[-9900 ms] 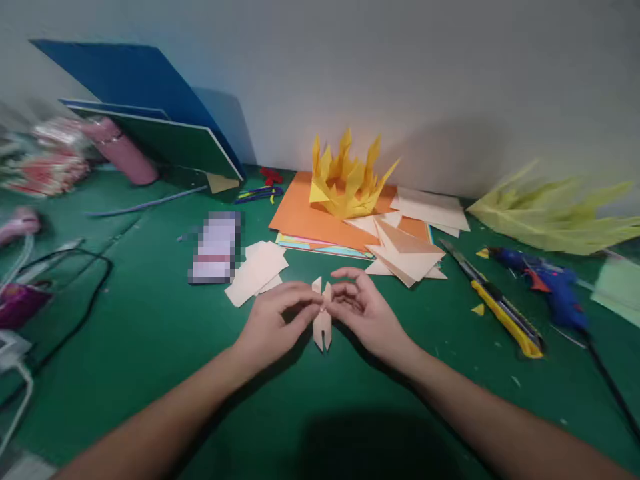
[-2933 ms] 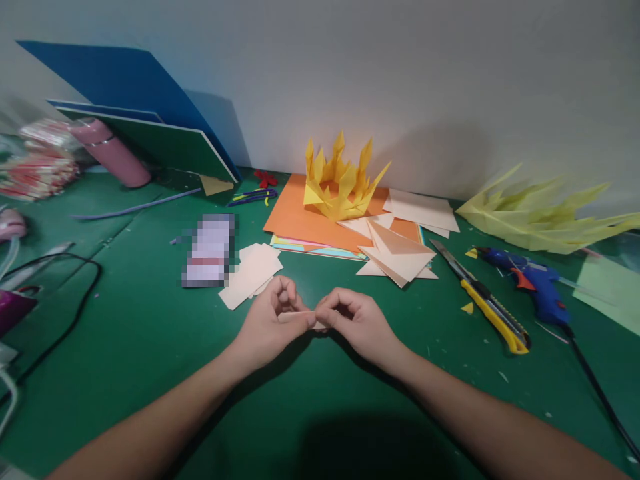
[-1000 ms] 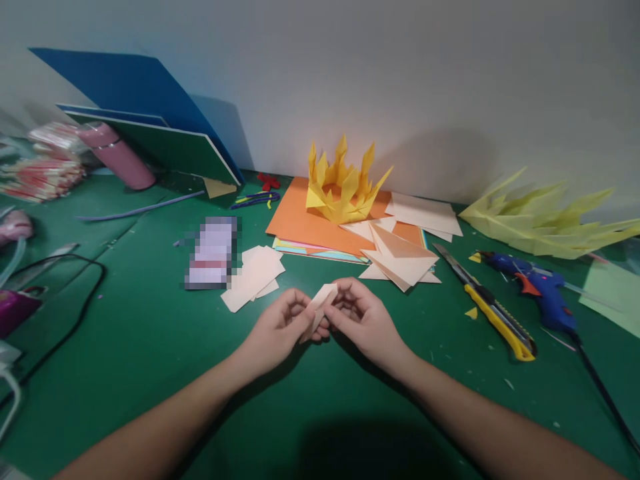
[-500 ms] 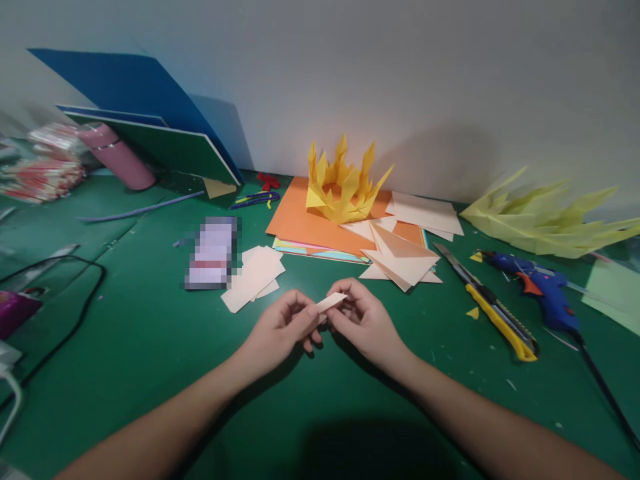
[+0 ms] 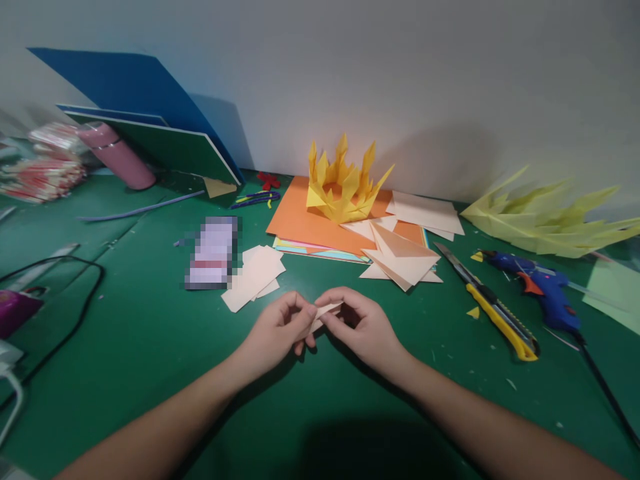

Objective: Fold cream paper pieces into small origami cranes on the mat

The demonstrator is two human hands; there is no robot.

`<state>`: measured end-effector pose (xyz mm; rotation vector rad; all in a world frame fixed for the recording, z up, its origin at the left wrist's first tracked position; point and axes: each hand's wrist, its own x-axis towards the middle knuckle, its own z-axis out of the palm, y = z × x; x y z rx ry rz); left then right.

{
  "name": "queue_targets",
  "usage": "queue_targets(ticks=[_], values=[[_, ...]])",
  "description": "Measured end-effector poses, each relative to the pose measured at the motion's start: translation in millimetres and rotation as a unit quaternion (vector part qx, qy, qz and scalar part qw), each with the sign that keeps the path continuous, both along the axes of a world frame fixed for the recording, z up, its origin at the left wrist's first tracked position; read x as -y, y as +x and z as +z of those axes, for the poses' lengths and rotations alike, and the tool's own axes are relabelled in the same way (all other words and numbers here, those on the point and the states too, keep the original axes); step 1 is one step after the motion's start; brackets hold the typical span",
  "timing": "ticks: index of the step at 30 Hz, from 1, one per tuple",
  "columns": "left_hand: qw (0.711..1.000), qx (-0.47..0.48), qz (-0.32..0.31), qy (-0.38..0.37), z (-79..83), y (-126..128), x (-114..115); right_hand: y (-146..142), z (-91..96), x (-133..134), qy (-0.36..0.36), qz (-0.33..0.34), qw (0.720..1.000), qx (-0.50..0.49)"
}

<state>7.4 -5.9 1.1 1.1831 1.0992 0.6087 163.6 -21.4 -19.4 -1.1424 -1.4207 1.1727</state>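
— Item in hand?
— One small, pale-peach folded-paper piece [image 5: 317,325], near centre, over the green counter [image 5: 165,333]; left hand [image 5: 281,325] and right hand [image 5: 364,325] each in a pinching grip on it.
— Progress?
— Creases made, folding apparently unfinished; flat, pale-peach paper slips [image 5: 256,275], left, lie unfolded. Yellow, spiked paper crown [image 5: 345,205], far centre: apparently complete.
— Obscured?
— Fingers [image 5: 340,295] hide most folds, final shape not legible; pale-yellow, spiky paper piece [image 5: 543,223] cut off, far right.

Dim light casts soft shadows on the wall [image 5: 440,67] and a dark one on the worktop [image 5: 150,360], the left edge blurred.
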Motion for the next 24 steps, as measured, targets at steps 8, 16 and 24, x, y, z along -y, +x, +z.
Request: queue_targets(ticks=[8,16,24], values=[[1.000,0.005,-0.004,-0.023,3.1,1.6,-1.6,0.0,1.4,0.6,0.003,-0.010,1.000,0.018],[0.998,0.017,0.001,-0.058,4.6,2.2,-1.5,1.4,-1.1,-0.4,0.003,-0.005,0.999,0.036],[0.998,0.013,0.026,-0.048,1.8,3.8,0.9,0.8,-1.5,0.5,-0.012,-0.012,0.999,0.037]])
